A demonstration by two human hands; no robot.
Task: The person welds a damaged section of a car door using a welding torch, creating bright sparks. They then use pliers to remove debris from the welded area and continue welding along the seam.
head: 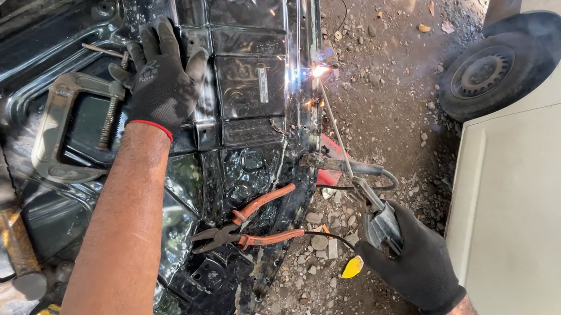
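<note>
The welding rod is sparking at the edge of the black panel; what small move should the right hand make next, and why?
Probably feed the welding rod slowly along the edge of the black sheet-metal panel, toward the person. The arc burns at one spot on that edge. The right hand has its grip on the electrode holder, and the gloved left hand presses the panel flat beside the C-clamp.

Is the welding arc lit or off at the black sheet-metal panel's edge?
Lit. A bright white-blue flash with sparks sits at the tip of the thin welding rod, held in a holder by the gloved right hand, against the black sheet-metal panel.
</note>
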